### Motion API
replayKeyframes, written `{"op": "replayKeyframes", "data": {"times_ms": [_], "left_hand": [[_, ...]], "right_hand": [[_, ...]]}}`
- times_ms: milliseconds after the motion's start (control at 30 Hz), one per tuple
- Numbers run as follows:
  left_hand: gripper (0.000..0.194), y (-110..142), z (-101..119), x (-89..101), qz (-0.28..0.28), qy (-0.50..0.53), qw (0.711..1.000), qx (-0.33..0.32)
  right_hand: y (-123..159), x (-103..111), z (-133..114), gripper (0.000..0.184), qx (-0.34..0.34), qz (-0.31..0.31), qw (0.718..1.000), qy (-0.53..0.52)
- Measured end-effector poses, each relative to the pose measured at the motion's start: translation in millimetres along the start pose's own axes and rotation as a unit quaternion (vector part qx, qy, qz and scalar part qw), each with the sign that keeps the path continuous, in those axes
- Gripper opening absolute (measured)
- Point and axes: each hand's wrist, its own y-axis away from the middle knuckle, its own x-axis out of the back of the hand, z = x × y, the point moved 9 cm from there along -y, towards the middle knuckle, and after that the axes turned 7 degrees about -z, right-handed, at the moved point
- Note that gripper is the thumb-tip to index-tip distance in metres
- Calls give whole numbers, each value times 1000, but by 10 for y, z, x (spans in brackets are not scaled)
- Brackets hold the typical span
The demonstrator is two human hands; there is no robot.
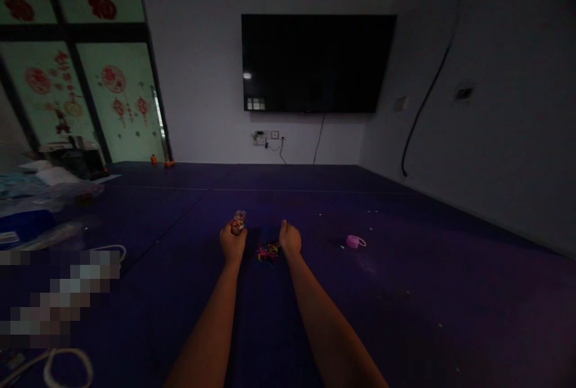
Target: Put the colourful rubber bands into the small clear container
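Head view, left grip [233, 245] clamping one clear container [239, 221], right grip [291, 239] unclear, one multicoloured pile [266, 252]

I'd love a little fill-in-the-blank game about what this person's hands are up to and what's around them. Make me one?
1. The small clear container is in the person's ____ hand.
2. A small colourful pile lies ____ the two hands.
3. The pink object with a loop lies to the ____ of the right hand.
4. The television hangs ____ the wall sockets.

Missing words: left; between; right; above.
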Motion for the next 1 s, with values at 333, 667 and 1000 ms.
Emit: {"op": "replayKeyframes", "data": {"times_ms": [333,667,1000], "left_hand": [[34,-2,-49,15,20,36,999,27],[30,17,-27,36,17,54,998,42],[24,34,18,66,16,55,997,41]], "right_hand": [[110,-584,-146,54,37,-200,978,-42],[73,-541,-222,54,70,-212,974,-50],[254,-469,-346,58,95,-190,977,-19]]}}
